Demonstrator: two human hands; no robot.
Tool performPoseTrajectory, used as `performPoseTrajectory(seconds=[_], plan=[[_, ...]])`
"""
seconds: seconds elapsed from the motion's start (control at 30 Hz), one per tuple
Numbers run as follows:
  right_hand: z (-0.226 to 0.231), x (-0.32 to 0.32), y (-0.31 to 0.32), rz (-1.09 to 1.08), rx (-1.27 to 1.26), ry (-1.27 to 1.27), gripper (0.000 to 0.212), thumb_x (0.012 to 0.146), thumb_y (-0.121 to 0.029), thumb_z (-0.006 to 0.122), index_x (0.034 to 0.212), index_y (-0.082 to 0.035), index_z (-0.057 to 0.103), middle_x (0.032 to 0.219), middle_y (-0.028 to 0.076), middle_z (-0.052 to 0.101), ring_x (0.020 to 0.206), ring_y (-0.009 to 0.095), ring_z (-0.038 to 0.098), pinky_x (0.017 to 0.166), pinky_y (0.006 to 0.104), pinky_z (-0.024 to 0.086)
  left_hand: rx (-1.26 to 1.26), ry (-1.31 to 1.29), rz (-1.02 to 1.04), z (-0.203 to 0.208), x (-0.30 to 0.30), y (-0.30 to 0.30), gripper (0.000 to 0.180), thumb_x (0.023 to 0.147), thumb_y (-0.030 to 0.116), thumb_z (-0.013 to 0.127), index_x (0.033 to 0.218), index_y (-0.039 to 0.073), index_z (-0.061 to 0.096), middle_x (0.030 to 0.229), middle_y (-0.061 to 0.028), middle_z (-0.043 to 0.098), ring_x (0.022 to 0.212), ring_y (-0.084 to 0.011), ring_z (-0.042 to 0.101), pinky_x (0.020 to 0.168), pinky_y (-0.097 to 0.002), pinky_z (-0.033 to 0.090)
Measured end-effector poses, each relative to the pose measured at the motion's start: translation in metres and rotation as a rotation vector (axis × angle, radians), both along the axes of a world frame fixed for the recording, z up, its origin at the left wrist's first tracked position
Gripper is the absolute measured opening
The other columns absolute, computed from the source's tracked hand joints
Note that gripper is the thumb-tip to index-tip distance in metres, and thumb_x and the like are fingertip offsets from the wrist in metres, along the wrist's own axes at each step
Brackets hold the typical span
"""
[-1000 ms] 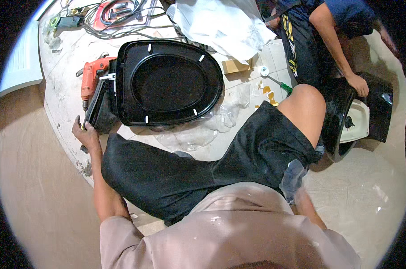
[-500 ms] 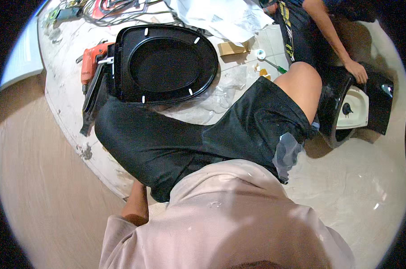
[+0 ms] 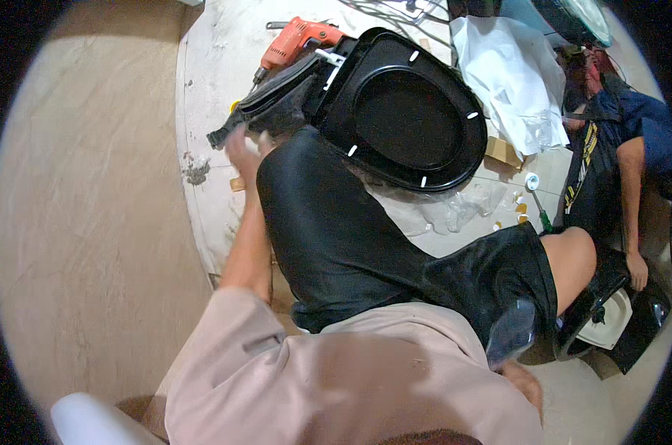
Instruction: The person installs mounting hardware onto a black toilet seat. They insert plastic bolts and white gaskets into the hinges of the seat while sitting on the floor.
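My left hand (image 3: 247, 152) is blurred, its thumb and fingers apart, beside my left knee. Close to its fingertips lies a dark zippered bag (image 3: 280, 100); I cannot tell whether they touch. My right hand (image 3: 525, 384) is mostly hidden beside my right hip, with its fingers out of sight. Beyond my knee rests a black toilet seat (image 3: 365, 137) with small white bumpers and a white hinge piece at its left end. An orange-red power drill (image 3: 295, 44) lies past the bag.
A screwdriver with a green handle (image 3: 546, 220), a cardboard piece (image 3: 503, 153) and white sheeting (image 3: 506, 81) lie beyond the seat. At right, another person's hand (image 3: 637, 271) touches a glossy black fixture (image 3: 610, 278) with a cream inner part. Cables (image 3: 395, 15) trail at the back.
My view has turned left, so the seat and drill appear farther right. My left hand has come into view beside the bag. Part of my right hand now shows by my hip.
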State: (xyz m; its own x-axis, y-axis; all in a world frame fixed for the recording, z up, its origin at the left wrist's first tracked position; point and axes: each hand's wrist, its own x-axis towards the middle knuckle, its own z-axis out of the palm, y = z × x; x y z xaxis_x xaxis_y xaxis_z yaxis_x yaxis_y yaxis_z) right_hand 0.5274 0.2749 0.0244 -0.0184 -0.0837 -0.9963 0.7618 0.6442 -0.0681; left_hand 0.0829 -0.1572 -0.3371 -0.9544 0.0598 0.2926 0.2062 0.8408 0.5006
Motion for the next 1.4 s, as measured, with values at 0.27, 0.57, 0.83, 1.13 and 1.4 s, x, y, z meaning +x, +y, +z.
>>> performPoseTrajectory(seconds=[0.27,0.57,0.83,1.13,1.4], plan=[[-0.108,-0.123,-0.019,-0.764,0.399,0.715,0.028,0.101,-0.021,0.062,0.116,0.002,0.062,0.084,0.007,0.063,0.073,0.013,0.06,0.06,0.0254,0.048,-0.332,-0.482,-0.231,0.032,-0.127,0.055,0.048,0.081,0.023,0.072,0.127,0.012,0.069,0.125,-0.0162,0.07,0.117,-0.0356,0.065,0.101,-0.0487,0.049],[-0.31,-0.19,-0.014,-0.586,0.836,0.829,0.078,0.092,-0.041,0.072,0.143,0.01,0.043,0.136,0.036,0.057,0.126,0.045,0.058,0.107,0.046,0.045,-0.298,-0.209,0.271,0.019,-0.215,0.007,0.03,0.079,0.018,0.064,0.105,0.007,0.076,0.104,-0.0241,0.074,0.1,-0.0439,0.07,0.093,-0.0495,0.055],[-0.391,-0.217,0.013,-0.893,0.873,0.936,0.055,0.092,-0.026,0.075,0.13,0.006,0.052,0.119,0.02,0.065,0.11,0.027,0.064,0.093,0.0362,0.051,-0.214,0.234,0.185,-0.009,-0.197,0.022,0.056,0.083,0.013,0.063,0.136,0.0,0.047,0.136,-0.0224,0.049,0.132,-0.0408,0.043,0.109,-0.0642,0.03],[-0.381,-0.267,0.14,-0.676,0.784,1.147,0.031,0.094,-0.023,0.073,0.114,0.0,0.069,0.091,0.01,0.072,0.081,0.019,0.063,0.079,0.0337,0.051,-0.76,0.055,-0.489,-0.017,-0.137,0.052,0.075,0.088,0.048,0.07,0.155,0.036,0.039,0.169,0.0001,0.023,0.158,-0.0232,0.015,0.118,-0.0747,0.007],[-0.389,-0.374,0.196,-0.918,0.542,1.177,0.04,0.095,-0.024,0.073,0.123,0.006,0.067,0.104,0.012,0.072,0.091,0.021,0.066,0.083,0.0332,0.051,-0.893,-0.054,-0.213,-0.036,-0.183,0.065,0.08,0.091,0.043,0.069,0.16,0.033,0.031,0.173,0.0057,0.013,0.158,-0.0206,0.014,0.118,-0.0753,0.009]])
